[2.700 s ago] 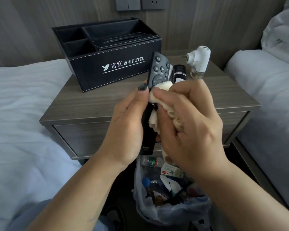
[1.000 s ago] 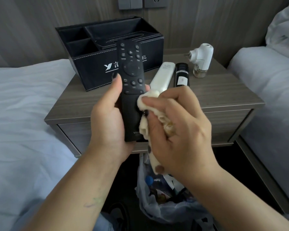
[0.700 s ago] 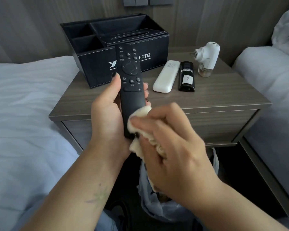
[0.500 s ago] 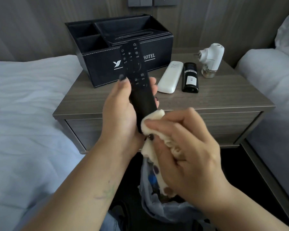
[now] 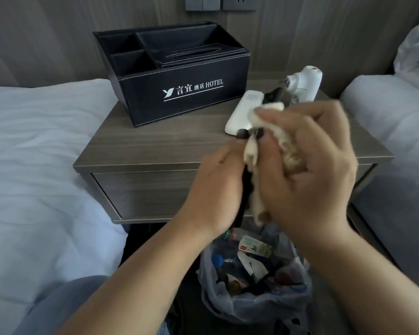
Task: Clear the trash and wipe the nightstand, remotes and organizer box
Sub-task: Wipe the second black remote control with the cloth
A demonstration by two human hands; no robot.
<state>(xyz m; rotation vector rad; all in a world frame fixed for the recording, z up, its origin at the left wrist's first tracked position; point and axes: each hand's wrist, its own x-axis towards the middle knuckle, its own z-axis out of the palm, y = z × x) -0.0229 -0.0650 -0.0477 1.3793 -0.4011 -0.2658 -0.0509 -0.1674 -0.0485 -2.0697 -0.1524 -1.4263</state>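
My left hand (image 5: pixel 215 187) grips the lower part of a long black remote (image 5: pixel 246 192), which I see edge-on between my hands. My right hand (image 5: pixel 310 165) holds a cream cloth (image 5: pixel 250 151) bunched and pressed round the remote's upper part, hiding it. Both hands are blurred by motion. The black organizer box (image 5: pixel 179 93) with white HOTEL lettering stands at the back left of the grey wooden nightstand (image 5: pixel 155 146). A white remote (image 5: pixel 242 112) lies on the nightstand behind the cloth. A black tip (image 5: pixel 272 96) shows just above the cloth; I cannot tell which remote it belongs to.
A white plug-in device (image 5: pixel 304 82) stands at the nightstand's back right. Below my hands on the floor sits a plastic trash bag (image 5: pixel 252 301) holding bottles and wrappers. White beds flank the nightstand on the left (image 5: pixel 41 165) and right (image 5: pixel 392 112).
The black remote went from tilted with its buttons showing to edge-on and shifted right. My right hand slid the cloth from the remote's lower end up over its top.
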